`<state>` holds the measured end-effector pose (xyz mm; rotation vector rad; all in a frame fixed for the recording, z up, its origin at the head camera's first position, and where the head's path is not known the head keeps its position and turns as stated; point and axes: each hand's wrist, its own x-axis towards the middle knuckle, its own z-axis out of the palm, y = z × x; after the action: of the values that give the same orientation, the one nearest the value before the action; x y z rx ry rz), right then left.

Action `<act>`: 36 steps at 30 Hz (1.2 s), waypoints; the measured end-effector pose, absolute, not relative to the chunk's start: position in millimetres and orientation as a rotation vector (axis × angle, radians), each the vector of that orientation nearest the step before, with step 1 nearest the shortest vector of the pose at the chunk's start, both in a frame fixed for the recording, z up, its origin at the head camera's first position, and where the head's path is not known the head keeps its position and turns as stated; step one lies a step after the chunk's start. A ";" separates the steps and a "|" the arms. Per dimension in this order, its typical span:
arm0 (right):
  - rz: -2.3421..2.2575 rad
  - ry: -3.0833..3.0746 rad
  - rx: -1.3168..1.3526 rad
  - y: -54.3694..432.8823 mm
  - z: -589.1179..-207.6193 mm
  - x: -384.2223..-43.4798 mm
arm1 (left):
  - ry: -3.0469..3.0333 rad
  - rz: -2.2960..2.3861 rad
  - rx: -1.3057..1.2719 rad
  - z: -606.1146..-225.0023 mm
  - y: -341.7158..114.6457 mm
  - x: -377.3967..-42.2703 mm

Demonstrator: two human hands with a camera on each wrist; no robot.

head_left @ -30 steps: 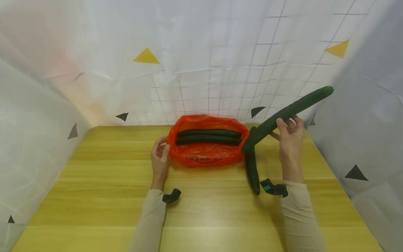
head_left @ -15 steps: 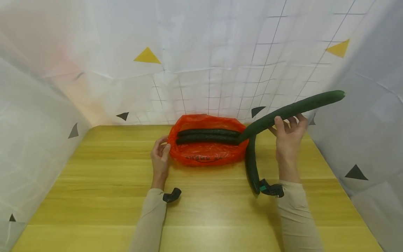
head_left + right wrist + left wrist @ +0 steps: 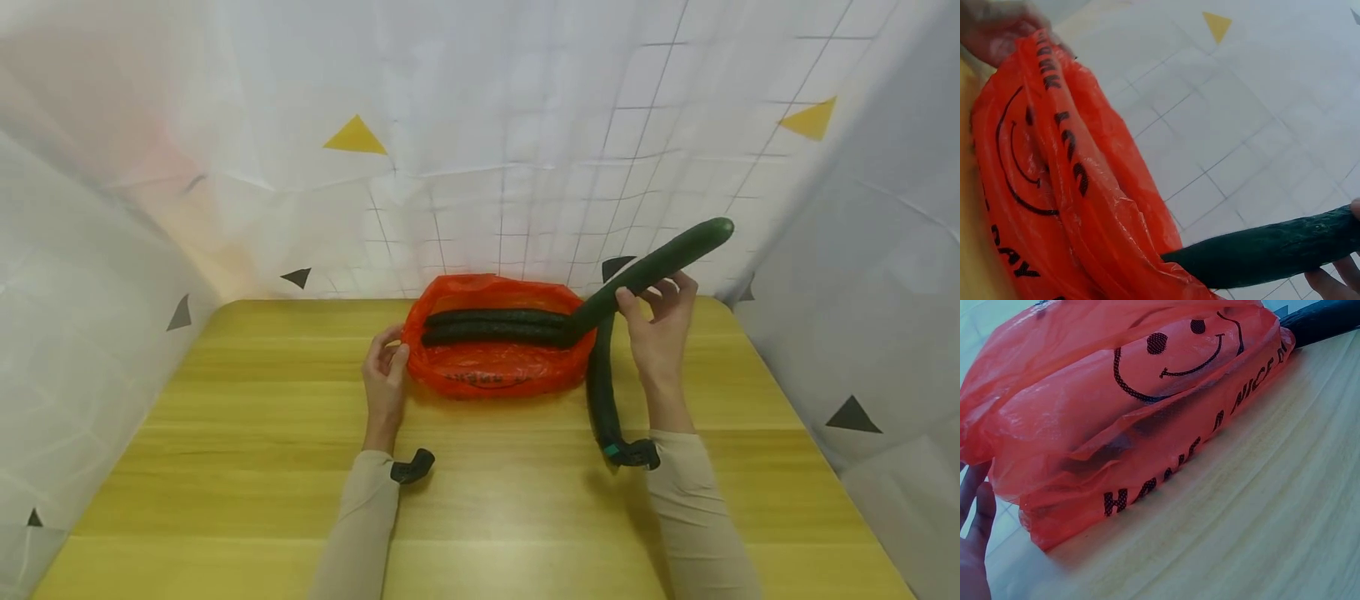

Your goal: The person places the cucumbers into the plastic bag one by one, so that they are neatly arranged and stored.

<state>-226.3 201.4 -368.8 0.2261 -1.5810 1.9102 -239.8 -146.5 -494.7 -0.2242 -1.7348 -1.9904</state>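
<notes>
A red plastic bag point(image 3: 495, 375) with a printed smiley lies with its mouth spread, two dark green cucumbers point(image 3: 495, 325) side by side inside. My left hand point(image 3: 385, 375) pinches the bag's left rim between thumb and fingers. In my right hand point(image 3: 663, 333) a third cucumber point(image 3: 667, 260) is gripped near its middle, slanting down to the left. Its lower end is inside the bag's right rim, over the ends of the two cucumbers; the right wrist view shows the bag's edge point(image 3: 1147, 244) hiding that end. The upper end points up and right.
Another cucumber point(image 3: 601, 383) lies on the wooden table point(image 3: 495, 517) just right of the bag, partly behind the right wrist's black camera point(image 3: 633, 452). White sheeting point(image 3: 480, 150) with grid lines and triangles rises behind the table and at both sides.
The right hand has moved left, and the lower end of its cucumber has gone from outside the bag's right rim to inside it. The left hand stays on the rim.
</notes>
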 end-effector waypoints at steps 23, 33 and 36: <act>1.665 -2.003 0.186 184.0 -372.6 -219.8 | -1.757 -2.012 -0.230 -472.8 -144.3 -226.0; 1.533 -2.185 0.253 170.8 -369.0 -223.0 | -1.742 -2.025 -0.238 -472.5 -144.3 -226.2; 1.521 -2.199 0.280 169.2 -371.6 -227.1 | -1.746 -2.019 -0.245 -472.5 -144.8 -226.5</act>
<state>-227.1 169.2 -371.6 0.2798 -2.1985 1.5208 -226.5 -144.8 -472.5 -0.2454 -1.7464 -2.0194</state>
